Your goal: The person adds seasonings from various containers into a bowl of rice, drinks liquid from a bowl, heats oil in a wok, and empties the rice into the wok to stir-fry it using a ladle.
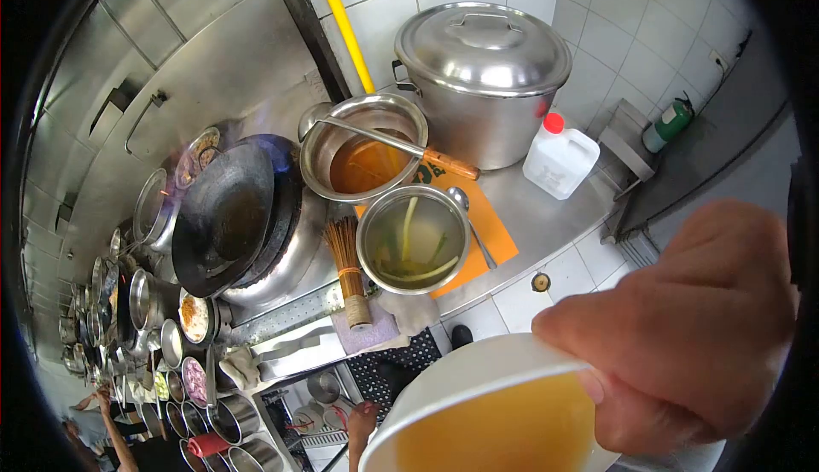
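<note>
The right grip (674,327) pinches the rim of a white bowl (478,359) between thumb and fingers, the bowl of amber liquid (503,429) below and left of the knuckles. Partly hidden behind it is the left grip (363,421), its state impossible to tell. Beyond, on the counter (539,220), green stalks (410,218) sit in a steel pot (413,289) beside a broth pot (341,192) crossed by a ladle (384,141); a lidded stockpot (482,126) stands farthest.
</note>
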Tool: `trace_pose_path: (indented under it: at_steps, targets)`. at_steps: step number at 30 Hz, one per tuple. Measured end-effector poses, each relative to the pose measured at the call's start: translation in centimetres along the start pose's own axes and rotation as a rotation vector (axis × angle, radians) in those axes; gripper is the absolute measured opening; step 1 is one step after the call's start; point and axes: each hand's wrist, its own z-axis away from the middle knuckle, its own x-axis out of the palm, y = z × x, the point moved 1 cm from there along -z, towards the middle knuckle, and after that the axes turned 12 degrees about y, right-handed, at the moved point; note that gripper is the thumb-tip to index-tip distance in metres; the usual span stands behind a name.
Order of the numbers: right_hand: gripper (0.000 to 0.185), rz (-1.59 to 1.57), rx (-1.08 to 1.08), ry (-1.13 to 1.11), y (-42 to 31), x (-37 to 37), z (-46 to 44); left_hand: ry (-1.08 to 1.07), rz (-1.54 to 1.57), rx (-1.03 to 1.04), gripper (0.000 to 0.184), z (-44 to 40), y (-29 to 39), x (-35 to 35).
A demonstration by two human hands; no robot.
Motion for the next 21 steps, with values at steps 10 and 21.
trace_pose_path:
  at_steps: [10, 21]
  targets:
    - [0.015, -0.437, 0.277, -0.011, 4.1, 1.2, 1.0, -0.056, -0.03, 0.175, 0.027, -0.8, -3.6, 2.4]
    - [0.019, -0.185, 0.244, 0.143, 4.3, 0.7, 1.7, -0.023, -0.053, 0.343, 0.023, -1.7, -8.9, 5.2]
